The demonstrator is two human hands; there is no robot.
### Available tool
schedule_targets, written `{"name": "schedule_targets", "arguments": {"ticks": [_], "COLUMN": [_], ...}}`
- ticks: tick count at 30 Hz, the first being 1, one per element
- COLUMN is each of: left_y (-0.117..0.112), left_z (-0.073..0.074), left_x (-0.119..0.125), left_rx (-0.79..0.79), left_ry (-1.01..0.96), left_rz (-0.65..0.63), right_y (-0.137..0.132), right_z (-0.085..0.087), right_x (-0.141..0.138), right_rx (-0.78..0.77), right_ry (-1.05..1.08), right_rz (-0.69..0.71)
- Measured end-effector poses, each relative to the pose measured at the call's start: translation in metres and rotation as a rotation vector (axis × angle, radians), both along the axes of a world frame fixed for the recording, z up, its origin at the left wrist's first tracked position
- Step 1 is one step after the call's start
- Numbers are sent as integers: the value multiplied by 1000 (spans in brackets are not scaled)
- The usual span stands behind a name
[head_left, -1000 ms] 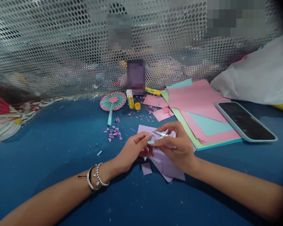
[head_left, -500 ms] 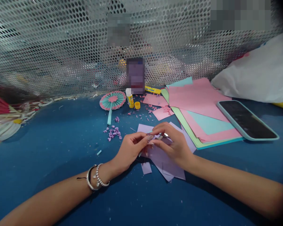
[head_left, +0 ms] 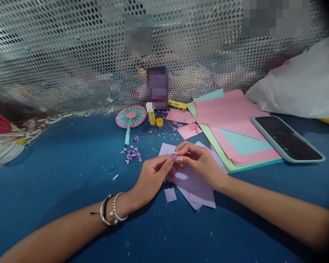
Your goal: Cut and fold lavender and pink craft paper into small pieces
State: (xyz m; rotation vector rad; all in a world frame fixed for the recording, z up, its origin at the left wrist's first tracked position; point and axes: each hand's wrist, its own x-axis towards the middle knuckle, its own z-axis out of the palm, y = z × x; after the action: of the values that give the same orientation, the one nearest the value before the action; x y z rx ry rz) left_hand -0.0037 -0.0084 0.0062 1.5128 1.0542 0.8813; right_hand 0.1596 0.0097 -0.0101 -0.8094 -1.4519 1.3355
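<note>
My left hand [head_left: 153, 177] and my right hand [head_left: 200, 162] meet fingertip to fingertip over lilac paper sheets [head_left: 193, 184] on the blue table [head_left: 71, 164]. Both hands are closed in a pinch on a small lilac paper piece [head_left: 177, 159] between them. A thin light strip pokes out above my right fingers. The scissors seen before are hidden under my right hand or out of sight. A small lilac offcut [head_left: 170, 194] lies just below my left hand. Bracelets ring my left wrist.
Lilac scraps [head_left: 132, 154] lie left of the hands. Behind stand a pleated paper fan [head_left: 131, 117], a glue stick [head_left: 151, 114] and its yellow cap [head_left: 159, 122]. Pink, teal and green sheets [head_left: 230, 124] and a phone [head_left: 287, 138] lie right; a white bag [head_left: 301, 87] beyond; a perforated metal screen [head_left: 71, 54] behind.
My right hand has turned down and closed over the small piece; the scissor blades that showed above it are no longer visible. Both hands shifted slightly up and left.
</note>
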Motion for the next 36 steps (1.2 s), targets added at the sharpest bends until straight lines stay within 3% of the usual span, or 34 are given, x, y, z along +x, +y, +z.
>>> {"name": "schedule_targets", "arguments": {"ticks": [12,18,21,27,36], "left_y": [0,4,6,7,5], "left_z": [-2,-8,-12,-14,-15], "left_x": [-4,-9,-12,-11,-13], "left_rx": [178,523,615,624,651], "left_ry": [122,237,317,408,357], "left_rz": [-53,-66,-52,22,-73], "right_y": [1,1,1,0,1], "right_z": [1,2,5,6,6], "right_x": [2,2,1,0,2], "right_rx": [-32,-17,-28,-44,-93], "right_ry": [49,28,-14,-69,-84], "right_rz": [44,72,59,53,80]}}
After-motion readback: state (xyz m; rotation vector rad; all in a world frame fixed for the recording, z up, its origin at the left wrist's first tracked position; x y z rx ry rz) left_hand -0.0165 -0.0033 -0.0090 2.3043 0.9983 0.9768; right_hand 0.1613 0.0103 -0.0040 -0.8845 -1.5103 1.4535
